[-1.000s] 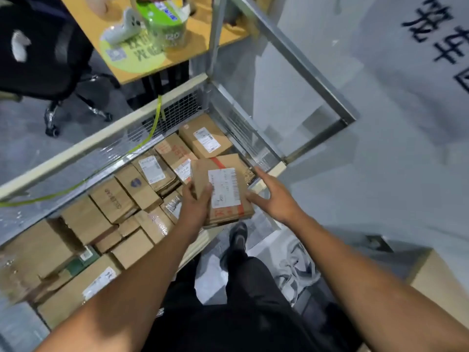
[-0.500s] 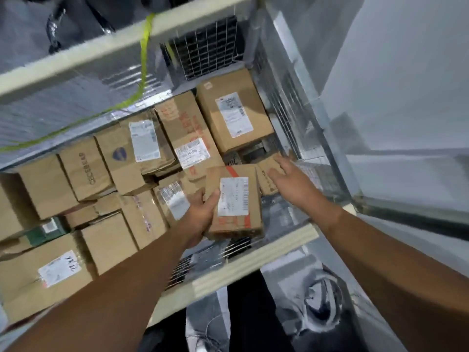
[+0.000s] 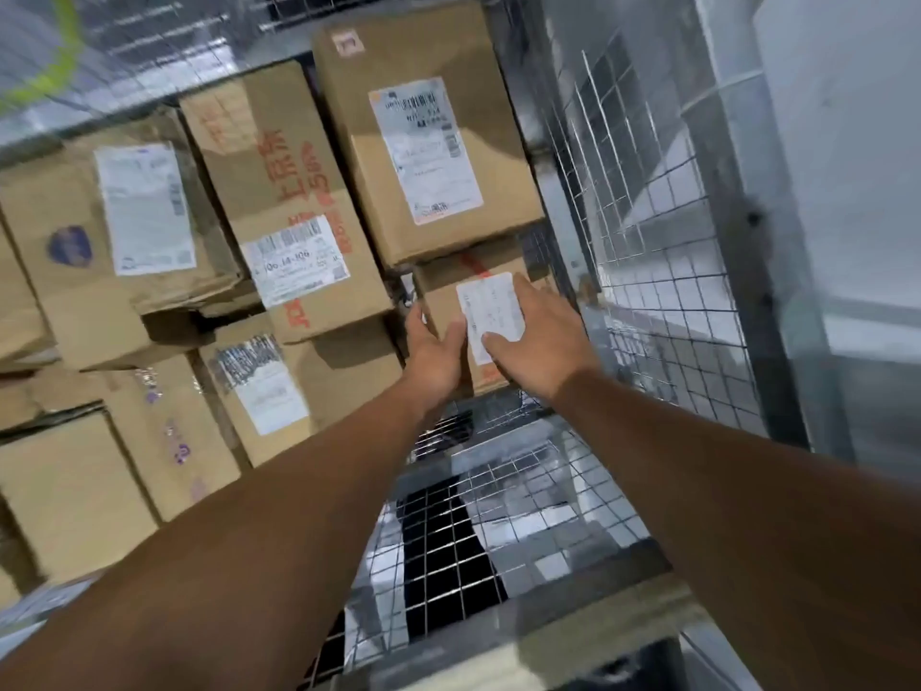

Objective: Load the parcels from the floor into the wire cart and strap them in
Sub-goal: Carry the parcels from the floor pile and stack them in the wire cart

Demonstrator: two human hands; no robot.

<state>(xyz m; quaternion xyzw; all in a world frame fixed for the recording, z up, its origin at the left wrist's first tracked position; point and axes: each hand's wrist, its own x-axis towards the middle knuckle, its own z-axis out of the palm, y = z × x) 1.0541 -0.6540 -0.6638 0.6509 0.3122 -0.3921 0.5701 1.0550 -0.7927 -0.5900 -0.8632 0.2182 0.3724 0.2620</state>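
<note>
A small brown parcel (image 3: 491, 284) with a white label and red tape lies in the right front corner of the wire cart (image 3: 663, 251). My left hand (image 3: 436, 351) grips its left edge. My right hand (image 3: 540, 336) lies flat on its top, fingers spread over the label. The parcel sits just in front of a bigger labelled box (image 3: 423, 132) and beside the cart's right mesh wall. Several more cardboard parcels (image 3: 284, 202) fill the cart to the left. A yellow-green strap (image 3: 45, 77) hangs at the top left.
The cart's wire-mesh floor (image 3: 498, 506) is bare in front of the small parcel, with a pale padded front rail (image 3: 498, 645) below it. Grey floor lies to the right of the cart's mesh wall.
Both hands have carried the small parcel down and forward into the cart's right front corner. My right hand moved from its side onto its top. The view has dropped much closer to the parcels.
</note>
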